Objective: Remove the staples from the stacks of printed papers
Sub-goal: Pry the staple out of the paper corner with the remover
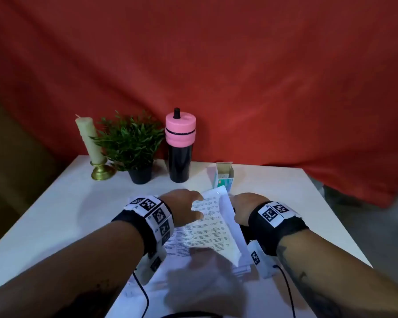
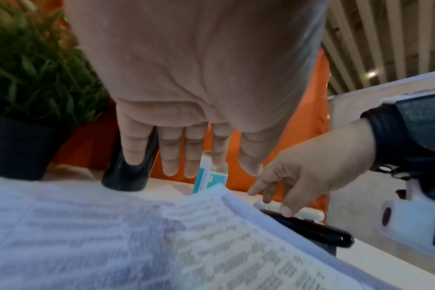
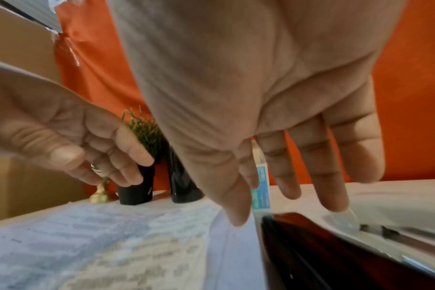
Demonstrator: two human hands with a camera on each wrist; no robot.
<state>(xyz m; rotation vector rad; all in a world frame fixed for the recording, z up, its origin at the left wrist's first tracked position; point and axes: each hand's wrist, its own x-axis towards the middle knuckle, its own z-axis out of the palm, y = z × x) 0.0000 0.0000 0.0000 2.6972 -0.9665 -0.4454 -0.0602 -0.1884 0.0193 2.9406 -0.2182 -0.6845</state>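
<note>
A stack of printed papers [image 1: 205, 235] lies on the white table [image 1: 74, 216], its top sheet curling up along the right edge [image 1: 226, 216]. My left hand [image 1: 189, 205] hovers over the far part of the page with straight fingers [image 2: 171, 157] and holds nothing. Just right of the stack is my right hand [image 1: 241, 210], its fingers [image 3: 330, 176] spread and pointing down. One fingertip touches a glossy black tool [image 2: 311, 225] beside the papers; whether it is a stapler or a staple remover I cannot tell. No staple shows.
Along the back edge stand a candle in a brass holder [image 1: 89, 138], a potted plant [image 1: 129, 143] and a black bottle with a pink lid [image 1: 179, 145]. A small open box [image 1: 224, 176] stands behind the papers. Red cloth hangs behind. Cables trail at the front.
</note>
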